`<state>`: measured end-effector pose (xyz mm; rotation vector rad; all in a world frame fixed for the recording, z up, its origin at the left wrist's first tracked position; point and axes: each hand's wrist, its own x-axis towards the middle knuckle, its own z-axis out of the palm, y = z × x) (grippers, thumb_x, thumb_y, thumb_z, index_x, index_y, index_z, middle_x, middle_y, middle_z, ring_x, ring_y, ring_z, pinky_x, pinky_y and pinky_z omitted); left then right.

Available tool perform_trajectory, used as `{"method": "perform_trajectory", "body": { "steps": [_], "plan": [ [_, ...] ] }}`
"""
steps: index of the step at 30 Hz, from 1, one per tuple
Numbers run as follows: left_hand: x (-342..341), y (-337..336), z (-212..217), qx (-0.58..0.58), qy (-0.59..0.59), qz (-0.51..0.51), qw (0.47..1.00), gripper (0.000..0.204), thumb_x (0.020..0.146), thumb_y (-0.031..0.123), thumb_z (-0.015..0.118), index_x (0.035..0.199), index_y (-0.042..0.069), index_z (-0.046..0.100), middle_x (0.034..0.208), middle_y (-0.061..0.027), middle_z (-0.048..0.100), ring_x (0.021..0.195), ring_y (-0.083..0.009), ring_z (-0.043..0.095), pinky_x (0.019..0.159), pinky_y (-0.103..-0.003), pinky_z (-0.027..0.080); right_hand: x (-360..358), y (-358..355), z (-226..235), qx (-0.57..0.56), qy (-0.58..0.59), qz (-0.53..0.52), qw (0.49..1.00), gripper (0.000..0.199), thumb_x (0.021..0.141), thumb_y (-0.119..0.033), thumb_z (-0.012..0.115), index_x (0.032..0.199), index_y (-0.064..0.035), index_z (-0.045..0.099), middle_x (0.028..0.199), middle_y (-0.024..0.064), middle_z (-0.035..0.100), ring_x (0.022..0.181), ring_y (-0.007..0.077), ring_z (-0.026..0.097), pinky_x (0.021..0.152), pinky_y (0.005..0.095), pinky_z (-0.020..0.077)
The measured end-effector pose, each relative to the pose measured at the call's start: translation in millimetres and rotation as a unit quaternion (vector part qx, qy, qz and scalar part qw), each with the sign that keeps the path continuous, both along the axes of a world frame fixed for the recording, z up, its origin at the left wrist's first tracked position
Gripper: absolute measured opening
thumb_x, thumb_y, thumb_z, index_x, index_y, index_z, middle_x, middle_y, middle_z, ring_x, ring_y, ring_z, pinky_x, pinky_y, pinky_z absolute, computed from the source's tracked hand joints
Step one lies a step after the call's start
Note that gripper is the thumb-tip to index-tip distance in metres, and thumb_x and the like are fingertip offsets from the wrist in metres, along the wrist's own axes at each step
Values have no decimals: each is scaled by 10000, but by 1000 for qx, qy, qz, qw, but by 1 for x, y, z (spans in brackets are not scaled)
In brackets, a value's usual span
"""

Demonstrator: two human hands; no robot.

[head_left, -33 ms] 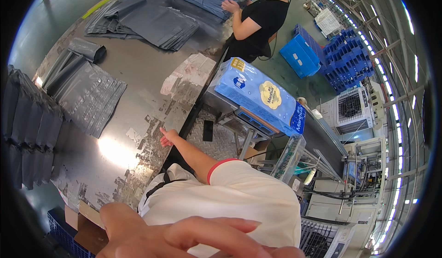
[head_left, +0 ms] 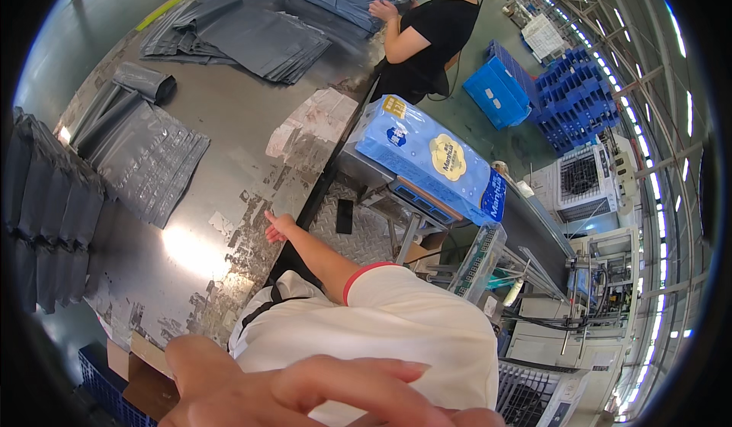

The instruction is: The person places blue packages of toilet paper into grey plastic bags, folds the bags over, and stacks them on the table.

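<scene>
My right hand (head_left: 279, 228) is at the near edge of the metal-topped table (head_left: 236, 133), its fingers apart and nothing in them. My left hand (head_left: 305, 393) looms large at the lower edge, very close to the camera. Its fingers are spread and loosely bent, with no object visible between them; part of it is cut off. Flat grey plastic bags (head_left: 164, 164) lie on the table beyond my right hand. A blue plastic-wrapped tissue pack (head_left: 435, 160) rests on a machine to the right of the table.
More grey bags (head_left: 263, 42) lie farther back, with bundles (head_left: 46, 206) stacked at the left. A co-worker in black (head_left: 438, 38) stands at the far table side. Blue crates (head_left: 576, 91) are beyond. A dark phone-like rectangle (head_left: 345, 216) lies below the tissue pack.
The co-worker's hands and arm have shifted very slightly to the right. My right hand has stayed in place.
</scene>
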<state>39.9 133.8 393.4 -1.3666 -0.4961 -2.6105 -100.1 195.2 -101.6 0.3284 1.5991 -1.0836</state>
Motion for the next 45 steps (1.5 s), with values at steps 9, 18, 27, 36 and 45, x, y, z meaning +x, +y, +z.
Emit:
{"method": "perform_trajectory", "body": {
  "steps": [9, 18, 27, 36, 45],
  "plan": [
    [-31, -57, -107, -212, -383, 73, 896, 548, 819, 433, 249, 1044, -45, 393, 955, -169, 495, 864, -234, 477, 793, -317, 349, -2, 5, -8, -15, -2, -23, 1000, 649, 682, -643, 335, 646, -31, 548, 609, 75, 580, 470, 176, 562, 337, 220, 332],
    [79, -125, -426, -334, -757, -68, 558, 399, 836, 379, 277, 864, 73, 531, 568, 29, 487, 462, -76, 414, 400, -184, 301, -2, -1, -3, 0, -1, -7, 1000, 654, 679, -650, 325, 650, -39, 557, 629, 77, 588, 491, 176, 571, 353, 225, 338],
    [177, -117, -520, -362, -820, 25, 442, 897, 657, 707, 166, 790, -100, 535, 638, -167, 563, 478, -230, 517, 472, -295, 424, -2, 1, -3, 6, 13, 15, 1000, 686, 670, -671, 290, 686, -44, 568, 660, 77, 594, 508, 161, 575, 352, 222, 343],
    [179, -115, -516, -275, -823, 29, 496, 869, 673, 689, 173, 810, -98, 514, 661, -189, 565, 495, -253, 532, 485, -318, 430, -48, 28, 59, -19, 236, 315, 919, 482, 667, -475, 493, 843, -34, 578, 760, 110, 588, 672, 199, 576, 580, 282, 449],
    [191, -99, -483, -271, -808, 112, 512, 674, 767, 555, 197, 812, -30, 528, 672, -134, 588, 503, -182, 548, 474, -248, 380, -225, 135, 151, 583, 408, 619, 333, 437, 821, -321, 250, 1125, -46, 402, 1172, 117, 378, 1103, 250, 318, 921, 373, 183]
  ]
}}
